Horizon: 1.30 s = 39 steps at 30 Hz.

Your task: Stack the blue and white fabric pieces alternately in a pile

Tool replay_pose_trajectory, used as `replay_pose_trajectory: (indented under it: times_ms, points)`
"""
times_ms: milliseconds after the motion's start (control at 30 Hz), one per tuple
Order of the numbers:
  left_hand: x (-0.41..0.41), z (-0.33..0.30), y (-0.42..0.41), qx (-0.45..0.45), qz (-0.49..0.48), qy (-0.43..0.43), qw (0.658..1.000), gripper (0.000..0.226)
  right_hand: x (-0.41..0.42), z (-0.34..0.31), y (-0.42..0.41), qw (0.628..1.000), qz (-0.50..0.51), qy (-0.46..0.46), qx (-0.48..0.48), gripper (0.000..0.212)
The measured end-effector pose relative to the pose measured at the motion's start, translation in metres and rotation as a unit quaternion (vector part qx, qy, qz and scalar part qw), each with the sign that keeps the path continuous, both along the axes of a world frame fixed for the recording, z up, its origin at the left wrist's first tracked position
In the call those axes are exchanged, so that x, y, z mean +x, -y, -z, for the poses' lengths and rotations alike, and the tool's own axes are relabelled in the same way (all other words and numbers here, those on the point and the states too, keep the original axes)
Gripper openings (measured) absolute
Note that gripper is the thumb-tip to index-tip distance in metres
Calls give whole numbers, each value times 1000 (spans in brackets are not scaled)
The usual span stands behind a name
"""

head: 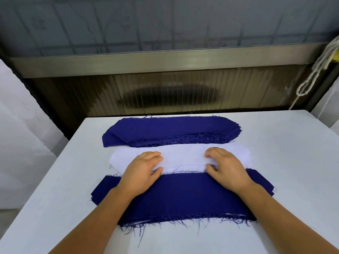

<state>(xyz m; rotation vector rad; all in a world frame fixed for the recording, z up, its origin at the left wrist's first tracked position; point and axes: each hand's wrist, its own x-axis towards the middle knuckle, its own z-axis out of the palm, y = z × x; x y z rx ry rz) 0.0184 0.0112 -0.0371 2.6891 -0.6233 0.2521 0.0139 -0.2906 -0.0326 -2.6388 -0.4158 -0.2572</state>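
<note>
White fabric pieces [180,156] lying between frayed blue stack [170,132] and near blue pile [183,195]; we're pinching white edge, left hand [142,172], right hand [226,168].

Two bare forearms, hands [142,173] unadorned (no sleeves, rings or watch showing).

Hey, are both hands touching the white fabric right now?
Touching. The head view shows the left hand and right hand with fingers curled onto the white fabric.
</note>
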Motion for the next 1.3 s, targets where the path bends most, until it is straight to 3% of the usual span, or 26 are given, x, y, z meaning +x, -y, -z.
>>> replay_pose_trajectory:
  times_ms: [100,167,467,733,1000,1233,1300]
  points:
    - [-4,-2,2,-26,-4,45,999,17,-2,3,0,999,7,30,13,12]
    - [-6,-4,3,-34,-7,66,997,12,-1,3,-1,999,10,35,13,15]
    - [-9,-6,4,-50,-42,75,995,7,-4,-3,-3,999,30,37,23,7]
    - [-11,-7,1,-100,-58,65,991,7,-4,-1,1,990,43,17,136,7]
    - [-8,-1,1,-55,-87,62,993,17,2,6,3,992,101,30,62,20]
    - [-18,-26,-13,-49,-91,68,992,8,-25,-24,5,994,72,76,39,14]
    - [-30,-41,-25,-41,-71,65,994,4,-41,-38,10,996,63,40,41,15]
